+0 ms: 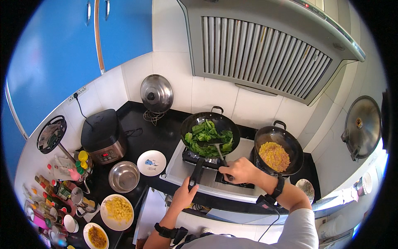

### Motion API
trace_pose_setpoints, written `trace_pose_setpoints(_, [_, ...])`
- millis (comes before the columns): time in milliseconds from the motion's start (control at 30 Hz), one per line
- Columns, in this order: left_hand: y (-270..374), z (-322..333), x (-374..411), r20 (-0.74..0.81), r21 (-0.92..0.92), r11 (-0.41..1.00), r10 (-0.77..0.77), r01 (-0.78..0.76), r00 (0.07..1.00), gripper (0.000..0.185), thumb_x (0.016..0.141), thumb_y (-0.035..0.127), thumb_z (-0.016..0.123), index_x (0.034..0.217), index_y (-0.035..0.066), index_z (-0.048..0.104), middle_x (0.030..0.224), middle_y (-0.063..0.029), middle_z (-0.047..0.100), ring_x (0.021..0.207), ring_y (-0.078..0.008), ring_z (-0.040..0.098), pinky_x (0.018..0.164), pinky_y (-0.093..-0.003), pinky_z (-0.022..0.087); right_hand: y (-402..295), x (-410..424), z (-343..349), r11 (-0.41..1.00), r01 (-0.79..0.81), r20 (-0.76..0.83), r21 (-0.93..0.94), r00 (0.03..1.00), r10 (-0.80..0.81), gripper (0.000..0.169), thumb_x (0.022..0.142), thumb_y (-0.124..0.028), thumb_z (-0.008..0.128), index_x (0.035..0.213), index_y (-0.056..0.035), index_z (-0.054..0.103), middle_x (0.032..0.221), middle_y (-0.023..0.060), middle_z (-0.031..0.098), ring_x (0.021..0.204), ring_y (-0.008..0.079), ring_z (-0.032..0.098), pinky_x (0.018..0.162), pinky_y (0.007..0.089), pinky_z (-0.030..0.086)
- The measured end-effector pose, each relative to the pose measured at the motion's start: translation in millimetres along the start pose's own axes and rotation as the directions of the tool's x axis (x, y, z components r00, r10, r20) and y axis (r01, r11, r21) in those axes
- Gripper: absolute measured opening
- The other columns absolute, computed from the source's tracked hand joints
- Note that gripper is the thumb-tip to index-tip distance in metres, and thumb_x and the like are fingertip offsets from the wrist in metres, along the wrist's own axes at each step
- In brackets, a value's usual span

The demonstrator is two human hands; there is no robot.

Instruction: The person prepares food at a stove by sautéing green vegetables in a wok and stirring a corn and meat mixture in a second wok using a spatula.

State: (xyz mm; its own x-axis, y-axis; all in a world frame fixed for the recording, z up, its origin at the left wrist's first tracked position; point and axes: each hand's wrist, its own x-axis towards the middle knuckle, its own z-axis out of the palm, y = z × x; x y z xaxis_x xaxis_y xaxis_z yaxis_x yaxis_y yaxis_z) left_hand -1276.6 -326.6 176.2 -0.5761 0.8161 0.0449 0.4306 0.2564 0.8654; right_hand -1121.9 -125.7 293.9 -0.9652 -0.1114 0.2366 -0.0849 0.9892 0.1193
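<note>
Green leafy vegetables [208, 132] lie wilting in a black wok [228, 124] on the left burner of the gas stove [177, 174]. My left hand [184, 192] grips the wok's long black handle [197, 172], which points toward me. In my right hand [241, 170] is a metal spatula [219, 152]; its blade is down among the leaves at the wok's right side. A second black wok [293, 140] stands on the right burner. Yellow corn kernels and diced pink pieces [274, 156] are heaped inside it.
Left of the stove are a white plate [151, 163], a steel bowl [124, 176], a plate of diced yellow food [117, 212], a dish of sauce [97, 237] and a rice cooker [104, 137]. Bottles [59, 190] crowd the far left. A range hood [264, 53] overhangs the stove.
</note>
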Motion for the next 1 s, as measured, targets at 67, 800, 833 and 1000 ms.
trace_pose_setpoints(67, [-0.3, 5.2, -1.1, -0.02, 0.022, 0.998, 0.06, -0.059, 0.998, 0.054, 0.088, 0.038, 0.055, 0.129, 0.007, 0.04, 0.096, -0.0246, 0.063, 0.088, -0.0426, 0.06, 0.074, -0.0456, 0.047, 16.8, 6.6, 11.8, 0.993, -0.029, -0.082, 0.114, 0.996, 0.039, 0.018, 0.074, -0.019, 0.062, 0.09, -0.0166, 0.056, 0.065, 0.008, 0.059, 0.054, 0.0286, 0.06, 0.047, 0.0401, 0.048])
trace_pose_setpoints(800, [4.2, 3.1, 0.4, 0.044, 0.028, 1.0, 0.002, -0.004, 0.999, 0.055, 0.089, 0.041, 0.053, 0.128, 0.005, 0.038, 0.092, -0.0249, 0.063, 0.086, -0.0437, 0.06, 0.074, -0.0468, 0.047, 152.5, 101.2, -76.1, 0.37, -0.61, -0.097, 0.701, 0.433, 0.896, 0.033, 0.078, -0.027, 0.056, 0.064, 0.0032, 0.056, 0.049, 0.0092, 0.057, 0.04, 0.0174, 0.057, 0.039, 0.0313, 0.047])
trace_pose_setpoints(833, [5.9, 2.2, 0.7, 0.051, 0.034, 0.999, -0.011, 0.009, 0.999, 0.056, 0.089, 0.041, 0.053, 0.128, 0.005, 0.038, 0.092, -0.0249, 0.063, 0.086, -0.0437, 0.06, 0.074, -0.0468, 0.047, 152.5, 102.6, -81.7, 0.394, -0.645, -0.09, 0.654, 0.451, 0.888, 0.031, 0.078, -0.027, 0.056, 0.071, 0.003, 0.058, 0.05, 0.0097, 0.058, 0.04, 0.0181, 0.058, 0.041, 0.0315, 0.048])
trace_pose_setpoints(1000, [2.9, -2.3, -1.7, 0.048, 0.03, 0.999, -0.03, 0.029, 0.998, 0.056, 0.089, 0.041, 0.053, 0.129, 0.005, 0.037, 0.091, -0.0252, 0.063, 0.086, -0.0437, 0.06, 0.073, -0.0465, 0.047, 134.8, 96.4, -73.0, 0.597, -0.74, -0.111, 0.31, 0.596, 0.795, 0.025, 0.077, -0.027, 0.056, 0.08, -0.0023, 0.059, 0.054, 0.0086, 0.06, 0.042, 0.0216, 0.059, 0.049, 0.0317, 0.05])
